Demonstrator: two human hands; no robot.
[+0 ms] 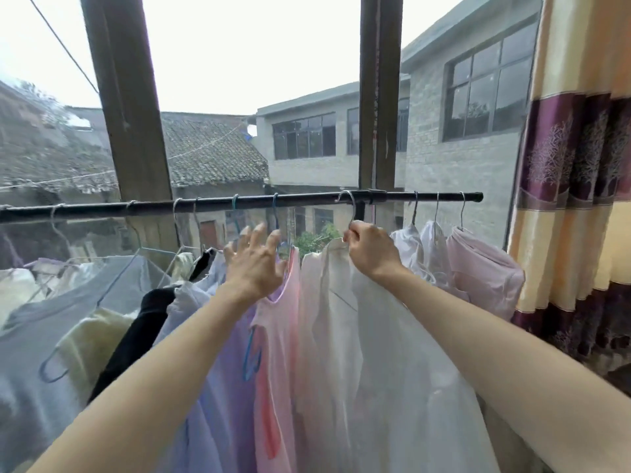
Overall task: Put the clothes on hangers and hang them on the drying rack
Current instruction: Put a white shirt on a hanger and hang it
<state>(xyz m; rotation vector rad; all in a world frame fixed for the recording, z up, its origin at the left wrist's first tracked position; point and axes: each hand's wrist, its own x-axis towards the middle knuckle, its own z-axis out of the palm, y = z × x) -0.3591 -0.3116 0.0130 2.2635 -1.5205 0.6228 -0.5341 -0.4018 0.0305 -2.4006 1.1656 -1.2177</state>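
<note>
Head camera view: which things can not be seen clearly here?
- Rail: its left end is cut off by the picture edge.
- White shirt: its hem is cut off by the bottom edge.
- Hanger under the right hand: only its hook shows; shirt and hand hide the rest.
- Left hand: its palm faces away; contact unclear.

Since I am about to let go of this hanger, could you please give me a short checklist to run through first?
1. Hanger hook over the rod: ok, it curls over the top.
2. Right hand gripping the hanger neck: ok, fingers pinched just under the hook.
3. White garment seated on its hanger: cannot tell, the hand and the cloth hide the shoulders.
4. Room on the rod: ok, a gap to the next hooks on either side.
5. Left hand clear of the hook: ok, open, fingers spread, by the pink garment.
6. Rod fastening: cannot tell.
</note>
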